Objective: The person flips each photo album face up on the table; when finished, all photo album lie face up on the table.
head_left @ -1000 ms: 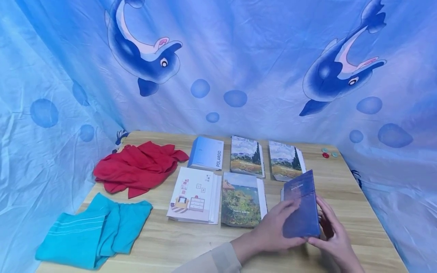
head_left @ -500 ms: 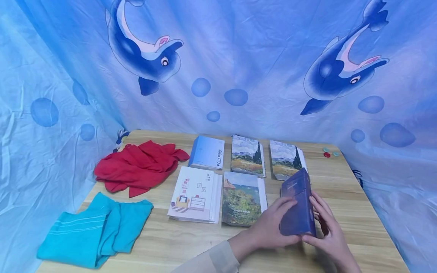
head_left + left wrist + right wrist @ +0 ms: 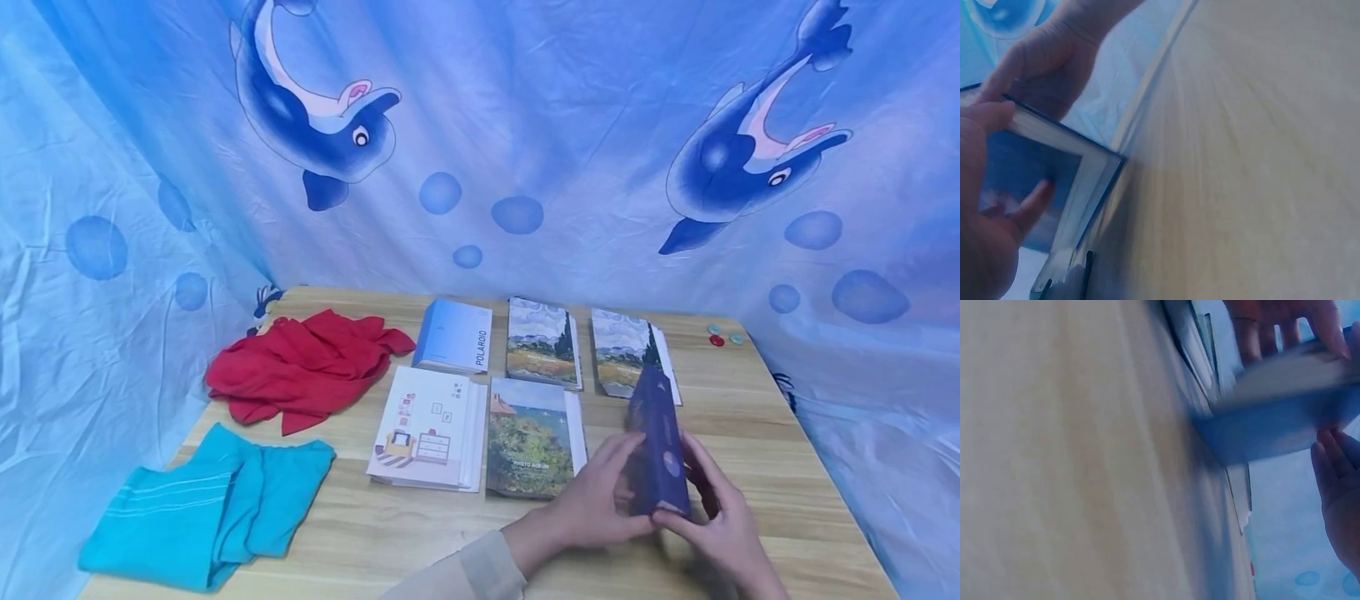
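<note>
A dark blue photo album point(image 3: 663, 450) is held between both hands above the front right of the table, its spine turned up toward the head camera. My left hand point(image 3: 592, 500) grips its left side near the lower edge. On the opposite side, my right hand point(image 3: 723, 517) holds it with the thumb at the bottom end. In the left wrist view the album point(image 3: 1094, 165) shows its page edges past the fingers. The right wrist view has the album point(image 3: 1260, 428) blurred, with the right hand point(image 3: 1342, 500) below it. Another album with a landscape cover point(image 3: 618, 358) lies just behind.
Left of the hands lie a garden-cover album point(image 3: 528, 442) and a white album point(image 3: 420, 425). Behind them are a blue Polaroid album point(image 3: 456, 333) and another landscape album point(image 3: 538, 342). Red cloth point(image 3: 300, 367) and teal cloth point(image 3: 202, 508) lie left; small discs point(image 3: 717, 340) sit far right.
Both hands have turned the dark blue album, so its spine now faces the head camera instead of its cover. It has shifted slightly left. Other items on the table stay put.
</note>
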### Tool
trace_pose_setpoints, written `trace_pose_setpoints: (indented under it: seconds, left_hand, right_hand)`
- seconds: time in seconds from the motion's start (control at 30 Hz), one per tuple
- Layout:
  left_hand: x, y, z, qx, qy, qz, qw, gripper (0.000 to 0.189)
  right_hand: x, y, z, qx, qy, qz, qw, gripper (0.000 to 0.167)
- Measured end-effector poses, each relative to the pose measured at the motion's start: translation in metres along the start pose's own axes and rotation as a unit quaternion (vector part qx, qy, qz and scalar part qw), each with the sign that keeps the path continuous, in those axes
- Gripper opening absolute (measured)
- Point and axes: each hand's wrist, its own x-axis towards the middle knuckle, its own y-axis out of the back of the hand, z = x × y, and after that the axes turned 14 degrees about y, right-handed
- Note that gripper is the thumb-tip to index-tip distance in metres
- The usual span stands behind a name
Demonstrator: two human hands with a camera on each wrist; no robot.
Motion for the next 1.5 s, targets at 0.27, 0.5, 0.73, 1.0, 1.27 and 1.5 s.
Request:
trace_pose_setpoints:
  seconds: [0.27, 0.5, 0.73, 1.0, 1.27, 1.5]
  left_hand:
    - [0.0, 0.004, 0.002, -0.073, 0.001, 0.008, 0.9973, 0.115]
    - [-0.002, 0.005, 0.004, -0.018, -0.037, 0.072, 0.9966, 0.1]
    - [-0.005, 0.008, 0.009, 0.022, -0.017, 0.096, 0.995, 0.089]
    - [-0.013, 0.007, 0.006, 0.025, 0.021, 0.102, 0.9942, 0.085]
    - [-0.014, 0.002, 0.0, 0.023, 0.007, 0.087, 0.9959, 0.083]
    - [-0.015, 0.003, -0.003, 0.128, 0.046, 0.098, 0.9859, 0.076]
  right_hand:
    - [0.0, -0.002, 0.003, -0.041, -0.045, -0.021, 0.9979, 0.084]
    - [-0.007, 0.005, 0.012, -0.156, -0.103, -0.049, 0.9812, 0.086]
    - [-0.01, 0.013, 0.02, -0.162, -0.181, -0.084, 0.9663, 0.093]
    - [-0.013, 0.018, 0.024, -0.167, -0.28, -0.128, 0.9368, 0.101]
    - [-0.022, 0.024, 0.025, -0.14, -0.258, -0.105, 0.9502, 0.096]
    - [-0.027, 0.026, 0.026, -0.165, -0.23, -0.107, 0.9532, 0.087]
